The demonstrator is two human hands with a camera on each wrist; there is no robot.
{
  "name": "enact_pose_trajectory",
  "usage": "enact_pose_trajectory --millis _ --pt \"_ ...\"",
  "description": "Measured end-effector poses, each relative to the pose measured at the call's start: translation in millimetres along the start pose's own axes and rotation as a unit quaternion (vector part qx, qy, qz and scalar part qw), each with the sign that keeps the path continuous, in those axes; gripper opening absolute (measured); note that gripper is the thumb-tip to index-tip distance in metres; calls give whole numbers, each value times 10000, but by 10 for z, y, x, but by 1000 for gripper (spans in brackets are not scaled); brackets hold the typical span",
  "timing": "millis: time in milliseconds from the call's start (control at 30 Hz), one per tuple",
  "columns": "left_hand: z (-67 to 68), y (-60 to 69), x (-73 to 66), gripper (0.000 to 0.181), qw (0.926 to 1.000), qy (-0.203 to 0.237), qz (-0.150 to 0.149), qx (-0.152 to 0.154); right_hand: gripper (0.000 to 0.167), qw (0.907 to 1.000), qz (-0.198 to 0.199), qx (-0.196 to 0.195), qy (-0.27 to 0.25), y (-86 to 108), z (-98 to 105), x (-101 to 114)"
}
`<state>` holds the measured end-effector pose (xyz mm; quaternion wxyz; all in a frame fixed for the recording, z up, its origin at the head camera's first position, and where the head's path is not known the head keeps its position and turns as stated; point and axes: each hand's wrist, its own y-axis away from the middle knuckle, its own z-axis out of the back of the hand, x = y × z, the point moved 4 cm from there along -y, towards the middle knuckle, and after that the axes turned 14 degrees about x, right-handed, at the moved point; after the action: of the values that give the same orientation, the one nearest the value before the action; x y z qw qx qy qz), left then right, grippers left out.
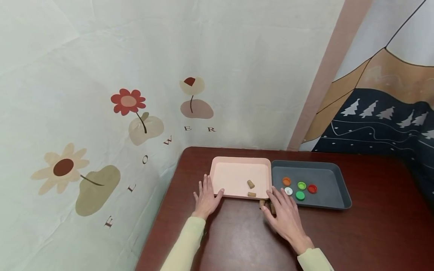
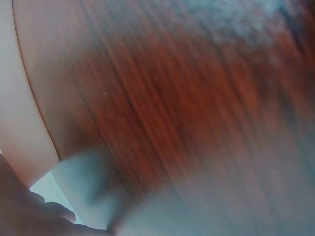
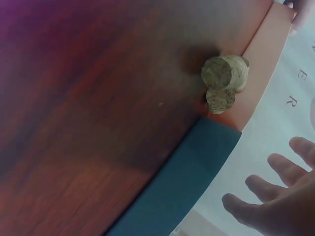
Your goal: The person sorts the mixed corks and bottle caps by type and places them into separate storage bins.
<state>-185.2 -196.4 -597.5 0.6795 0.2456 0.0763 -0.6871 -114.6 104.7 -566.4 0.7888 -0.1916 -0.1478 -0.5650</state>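
My left hand (image 1: pixel 205 200) rests against the front left corner of a pink tray (image 1: pixel 237 161), its fingers extended over the side. Inside that tray lie two corks, one cork (image 1: pixel 250 184) tilted and another cork (image 1: pixel 252 194) near the front wall. My right hand (image 1: pixel 287 220) hovers with spread fingers above the front edges where the two trays meet, holding nothing. Beneath its thumb and fingers, corks (image 1: pixel 262 204) sit on the table against the tray's outer front wall. The right wrist view shows these corks (image 3: pixel 219 73) close together, with the hand (image 3: pixel 283 196) apart from them.
A dark grey tray (image 1: pixel 333 188) stands to the right, touching the pink one. It holds several round caps, among them a red cap (image 1: pixel 312 189) and a green cap (image 1: pixel 300 195). The brown table (image 1: pixel 237 241) meets a printed cloth (image 1: pixel 244 94) behind and at left.
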Motion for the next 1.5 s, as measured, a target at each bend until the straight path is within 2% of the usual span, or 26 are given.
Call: enact_pose_trajectory --millis 267,567,700,900,1067,1300,1500 --pt "-21 -8 17 94 10000 41 11 -13 66 9984 -209 459 252 192 -4 -18" --pt "-8 -5 3 93 10000 35 36 32 71 9974 -254 331 581 383 -9 -41" --pt "3 1 -9 93 10000 39 47 49 69 9961 -343 476 663 430 -29 -57" --pt "-11 -3 -3 93 10000 10 50 53 59 9911 -482 888 869 473 -86 -77" --pt "-30 -26 25 94 10000 76 25 48 50 9869 -503 1050 1120 482 -126 -75" --pt "-55 -29 33 94 9999 95 -59 -58 47 9781 -675 1414 1367 462 -158 -84" --pt "-38 -32 16 94 10000 62 -11 -19 41 9759 -730 1522 1381 428 -175 -104"
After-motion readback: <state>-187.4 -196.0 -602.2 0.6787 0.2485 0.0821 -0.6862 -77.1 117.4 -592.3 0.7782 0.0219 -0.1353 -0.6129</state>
